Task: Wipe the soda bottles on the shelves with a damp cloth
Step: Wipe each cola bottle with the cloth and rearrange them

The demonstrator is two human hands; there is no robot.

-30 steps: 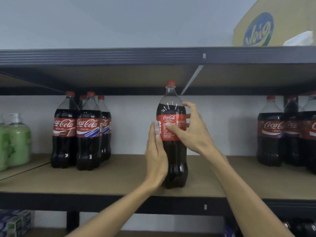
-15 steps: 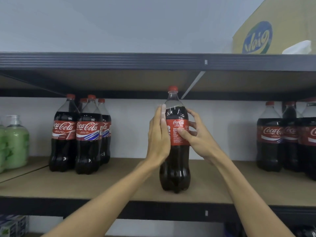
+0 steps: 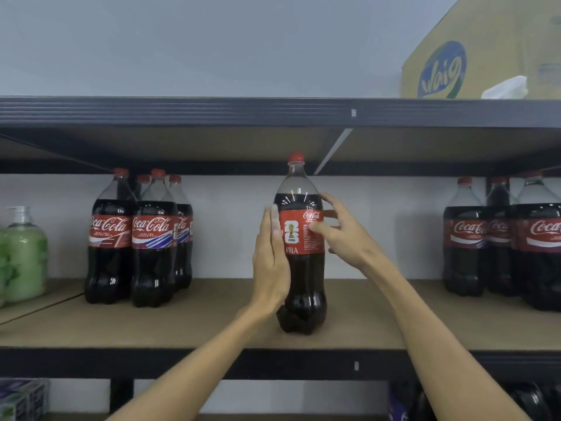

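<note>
Faced a brown board shelf [image 3: 212, 317] in a dark metal frame, backed by a white wall [image 3: 236, 226]. Found one bottle [image 3: 303, 268] upright near the front edge, mid-view. Held the left hand [image 3: 270, 262] flat, fingers straight, against its left side. Spread the right hand [image 3: 343, 235] loose at the label, thumb on the red; blurred there, so perhaps touching only, not gripping. Noted bottle groups left [image 3: 151, 238] and right [image 3: 464, 238], well apart, green soap [image 3: 25, 253] far left, a yellow box [image 3: 485, 56] on the shelf above.

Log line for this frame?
centre bottle: upright on shelf | left hand: flat against it | right hand: touches label | no cloth held
</note>
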